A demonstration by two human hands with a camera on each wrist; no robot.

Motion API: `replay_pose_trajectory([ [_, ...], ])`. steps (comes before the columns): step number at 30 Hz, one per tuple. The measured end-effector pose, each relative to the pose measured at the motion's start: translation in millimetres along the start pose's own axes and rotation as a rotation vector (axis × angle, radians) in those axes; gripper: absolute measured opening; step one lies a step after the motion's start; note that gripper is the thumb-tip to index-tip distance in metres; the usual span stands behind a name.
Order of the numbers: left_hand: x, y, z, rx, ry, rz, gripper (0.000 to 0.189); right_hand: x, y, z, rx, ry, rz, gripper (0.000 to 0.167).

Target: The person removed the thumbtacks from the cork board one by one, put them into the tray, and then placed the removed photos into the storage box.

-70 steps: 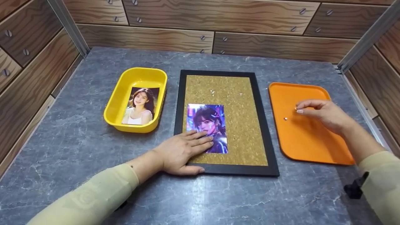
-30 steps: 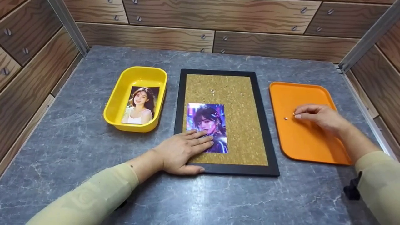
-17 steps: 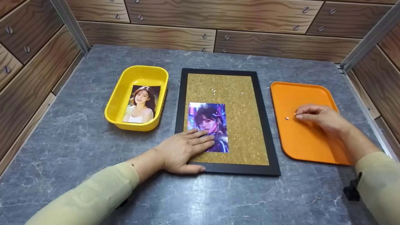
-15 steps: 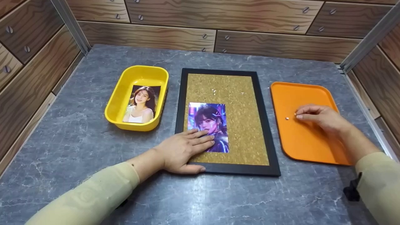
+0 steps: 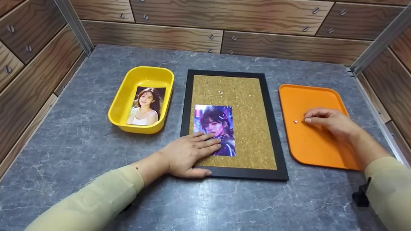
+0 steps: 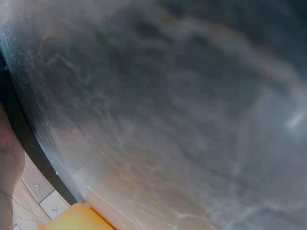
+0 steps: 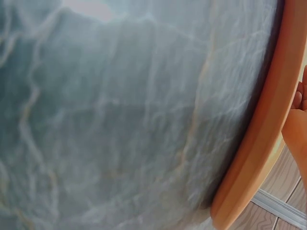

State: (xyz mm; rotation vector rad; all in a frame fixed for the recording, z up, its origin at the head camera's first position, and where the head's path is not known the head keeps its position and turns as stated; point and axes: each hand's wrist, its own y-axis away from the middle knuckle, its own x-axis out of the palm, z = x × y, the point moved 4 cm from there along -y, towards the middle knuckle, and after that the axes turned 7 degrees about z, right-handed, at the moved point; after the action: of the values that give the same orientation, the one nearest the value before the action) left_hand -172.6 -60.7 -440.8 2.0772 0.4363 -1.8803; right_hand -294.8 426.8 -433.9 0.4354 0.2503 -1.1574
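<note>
In the head view my left hand lies flat, its fingers spread over the lower part of a purple portrait photo card. The card rests on a black-framed cork board, and my thumb is on the frame's near edge. Over the orange tray, my right hand pinches a tiny object, apparently a pushpin, between thumb and forefinger; the fingertips mostly hide it. Just left of them a small pale pushpin lies on the tray. Both wrist views show mainly blurred tabletop.
A yellow bin at the left holds another portrait photo card. Several small pale pins sit in the cork near the top. Wood-patterned walls enclose the grey marbled table.
My right hand has lowered slightly toward the tray, and the bit at its fingertips shows less than before. My left hand keeps its place on the photo card. The head view has shifted a little.
</note>
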Motion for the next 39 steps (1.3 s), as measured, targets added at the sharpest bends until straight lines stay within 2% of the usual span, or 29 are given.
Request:
replay_pose_trajectory([
  [7, -0.1, 0.2, -0.4, 0.010, 0.008, -0.022, 0.084, 3.0, -0.8, -0.3, -0.033, -0.083, 0.031, 0.020],
  [15, 0.4, -0.1, -0.1, 0.002, -0.001, -0.007, 0.084, 2.4, 0.0, 0.2, -0.014, -0.120, 0.022, 0.024],
  [27, 0.2, 0.9, -0.3, -0.003, -0.005, 0.000, 0.084, 2.6, -1.2, -1.3, -0.046, -0.297, 0.035, 0.023],
  [34, -0.1, 0.3, -0.4, 0.011, -0.013, -0.021, 0.084, 0.4, -0.4, 1.1, -0.009, -0.251, -0.010, 0.025],
  [39, 0.2, -0.7, 0.0, 0.009, -0.014, -0.012, 0.084, -0.7, -0.4, 7.1, -0.009, -0.248, -0.009, 0.028],
])
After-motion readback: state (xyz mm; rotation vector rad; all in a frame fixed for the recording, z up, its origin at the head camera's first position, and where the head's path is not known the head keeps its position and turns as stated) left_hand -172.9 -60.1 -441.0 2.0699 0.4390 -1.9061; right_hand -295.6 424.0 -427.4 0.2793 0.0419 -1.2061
